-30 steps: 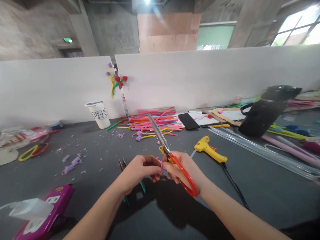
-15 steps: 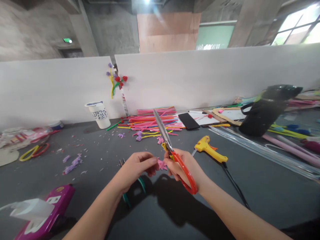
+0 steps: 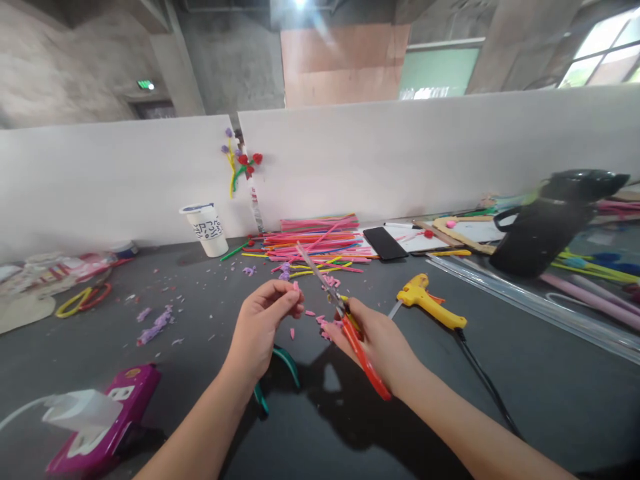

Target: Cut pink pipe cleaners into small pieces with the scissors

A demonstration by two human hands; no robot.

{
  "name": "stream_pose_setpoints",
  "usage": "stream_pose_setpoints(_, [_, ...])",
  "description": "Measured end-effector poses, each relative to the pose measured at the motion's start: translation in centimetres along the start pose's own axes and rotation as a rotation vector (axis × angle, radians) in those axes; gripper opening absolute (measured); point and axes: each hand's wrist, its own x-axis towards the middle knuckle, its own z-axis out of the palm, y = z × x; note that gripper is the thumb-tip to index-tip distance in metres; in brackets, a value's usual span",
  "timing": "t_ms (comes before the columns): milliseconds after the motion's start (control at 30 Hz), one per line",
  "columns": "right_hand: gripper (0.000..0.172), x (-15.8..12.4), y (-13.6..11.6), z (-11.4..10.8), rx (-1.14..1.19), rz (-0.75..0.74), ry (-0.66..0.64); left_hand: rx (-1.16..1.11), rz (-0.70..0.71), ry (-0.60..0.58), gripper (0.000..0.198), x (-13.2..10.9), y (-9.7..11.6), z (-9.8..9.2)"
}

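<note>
Between thumb and forefinger, my left hand (image 3: 265, 320) pinches a small pink piece (image 3: 296, 286). My right hand (image 3: 375, 340) is wrapped round red-handled scissors (image 3: 365, 360), whose blades point up and to the left. Small pink pieces (image 3: 323, 323) lie on the dark table between my hands, with more (image 3: 331, 281) behind the blades. Green-handled pliers (image 3: 286, 365) lie beside my left wrist, their jaws hidden behind that hand. Beyond both hands is a pile of pink, red and orange fuzzy stems (image 3: 315, 245).
A yellow glue gun (image 3: 430, 304) with a black cord lies right of my right hand. Farther back are a phone (image 3: 385, 243), a white cup (image 3: 206, 231) and a black jug (image 3: 545, 227). At left are a purple power strip (image 3: 135, 393), yellow-red scissors (image 3: 83, 300) and purple scraps (image 3: 156, 327).
My left hand has risen slightly and now shows a pink piece at its fingertips. The scissors have turned and dropped lower. Loose pink pieces show between the hands. The view has shifted slightly.
</note>
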Motion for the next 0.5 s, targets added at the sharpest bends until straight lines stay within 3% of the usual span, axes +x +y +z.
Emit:
stream_pose_setpoints(200, [0.031, -0.5, -0.2, 1.1, -0.233, -0.030, -0.064, -0.089, 0.098, 0.059, 0.005, -0.3, 0.2, 0.3])
stream_pose_setpoints(500, [0.029, -0.6, -0.2, 1.5, -0.291, -0.064, -0.028, -0.148, 0.091, 0.095, 0.005, -0.5, 0.3, 0.6])
